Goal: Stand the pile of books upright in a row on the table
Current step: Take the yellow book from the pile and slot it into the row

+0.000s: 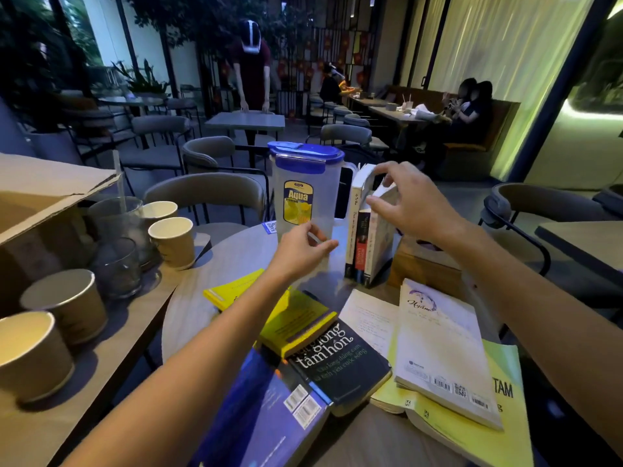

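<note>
Three books (362,237) stand upright in a row at the back of the round table (188,308), next to a clear pitcher. My right hand (408,203) hovers over the rightmost white upright book (379,244), fingers spread and touching its top edge. My left hand (303,247) floats by the pitcher's base, fingers loosely apart, holding nothing. Several books lie flat in a loose pile near me: a black one (340,362), a blue one (269,412), yellow ones (232,288), a white one (441,352) on a pale yellow one (505,429).
A clear pitcher with a blue lid (303,193) stands left of the upright books. A wooden box (424,267) sits to their right. Paper cups (173,242) and glasses (118,264) crowd the side table at left beside a cardboard box (40,197). Chairs surround the table.
</note>
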`<state>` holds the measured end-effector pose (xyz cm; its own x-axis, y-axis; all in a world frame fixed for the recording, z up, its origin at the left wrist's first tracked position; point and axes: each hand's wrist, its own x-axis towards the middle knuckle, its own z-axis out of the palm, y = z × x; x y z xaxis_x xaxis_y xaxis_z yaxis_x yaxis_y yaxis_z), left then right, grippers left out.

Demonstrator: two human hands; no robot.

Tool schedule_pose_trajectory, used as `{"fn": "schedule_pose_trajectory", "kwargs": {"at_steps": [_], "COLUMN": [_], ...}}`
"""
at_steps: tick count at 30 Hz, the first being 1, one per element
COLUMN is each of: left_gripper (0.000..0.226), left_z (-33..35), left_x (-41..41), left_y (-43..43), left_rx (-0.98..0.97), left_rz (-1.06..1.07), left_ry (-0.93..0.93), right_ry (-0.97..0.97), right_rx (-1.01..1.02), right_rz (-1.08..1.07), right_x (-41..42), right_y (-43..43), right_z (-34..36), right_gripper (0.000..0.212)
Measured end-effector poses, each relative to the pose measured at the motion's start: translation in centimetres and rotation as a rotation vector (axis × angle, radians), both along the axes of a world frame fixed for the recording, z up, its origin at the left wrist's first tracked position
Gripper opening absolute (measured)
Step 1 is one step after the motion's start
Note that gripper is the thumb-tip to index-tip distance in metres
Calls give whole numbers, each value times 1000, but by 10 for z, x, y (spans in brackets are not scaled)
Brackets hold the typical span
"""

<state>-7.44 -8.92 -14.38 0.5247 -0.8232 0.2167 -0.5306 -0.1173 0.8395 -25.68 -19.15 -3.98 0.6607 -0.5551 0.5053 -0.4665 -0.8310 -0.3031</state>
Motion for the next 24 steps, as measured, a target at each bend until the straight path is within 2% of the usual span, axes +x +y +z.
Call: {"fn": "schedule_pose_trajectory", "kwargs": {"at_steps": [5,9,11,14,16,19,21,23,24], "left_gripper": [28,22,32,50,49,34,25,28,29], "left_z": [-8,-8,-10,-21,-26,-29,-32,-27,-21], "left_x": [37,56,62,74,77,72,71,69,67], "left_y": [49,87,102,114,118,123,122,121,121], "left_rx": [91,234,366,571,591,484,332,116,25], "left_rz": [95,247,331,357,304,290,312,278,253], "left_ry": [-90,-336,-430,-407,-345,-184,49,369,456], "right_ry": [196,398,481,545,570,526,502,430,365], "right_rx": [8,121,209,283,307,328,363,444,493], "right_rz": [253,303,274,228,213,209,207,194,187], "right_x": [36,75,91,107,114,119,120,119,117], "right_y": [42,64,67,69,71,73,72,70,69], "right_z": [-12,-50,-75,-104,-116,-125,-126,-126,-123], "right_gripper": [43,42,44,50,54,56,58,62,63]}}
